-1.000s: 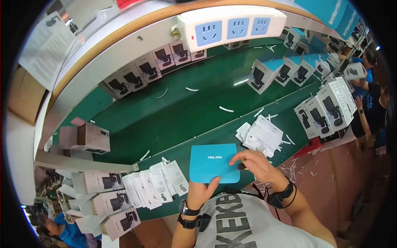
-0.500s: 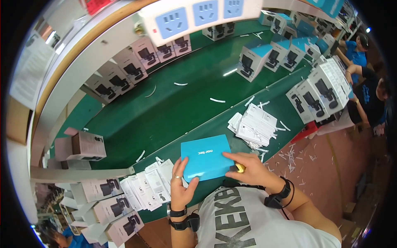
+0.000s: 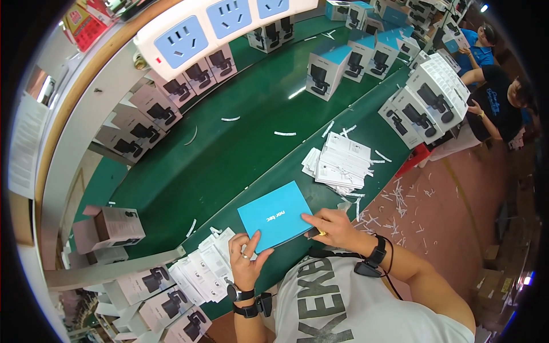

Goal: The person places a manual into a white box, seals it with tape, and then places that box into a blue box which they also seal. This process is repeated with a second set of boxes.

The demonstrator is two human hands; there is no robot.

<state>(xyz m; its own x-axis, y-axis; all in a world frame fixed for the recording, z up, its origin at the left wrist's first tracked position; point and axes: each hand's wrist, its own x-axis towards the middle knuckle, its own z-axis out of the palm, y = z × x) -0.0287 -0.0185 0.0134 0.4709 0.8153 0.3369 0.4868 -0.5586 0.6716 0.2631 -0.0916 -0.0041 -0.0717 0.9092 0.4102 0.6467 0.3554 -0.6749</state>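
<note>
A flat bright-blue cardboard box point(image 3: 274, 214) with pale lettering lies tilted between my hands at the near edge of the green bench. At its near left corner, my left hand point(image 3: 245, 260) has bent fingers and thumb closed on the edge. On the near right corner, my right hand point(image 3: 331, 228) presses its fingertips to the top. Tucked in those same right fingers is a small yellow-and-dark tool point(image 3: 321, 232), mostly hidden, its kind unclear. Printed white leaflets point(image 3: 200, 268) are spread beside my left hand. Beyond my right hand sits a stack of white leaflets point(image 3: 343, 163).
Printed white boxes point(image 3: 163, 297) stand at the near left, more boxes point(image 3: 426, 111) at the right. An open carton point(image 3: 117, 226) is at far left. A power strip point(image 3: 223, 28) hangs above. Paper strips litter the bench and floor. Two co-workers point(image 3: 497, 103) are at the right.
The blue box has turned slightly and shifted a little left, both hands moving with it. The view has shifted, so the bench things appear further left. A co-worker at the right now holds up a box.
</note>
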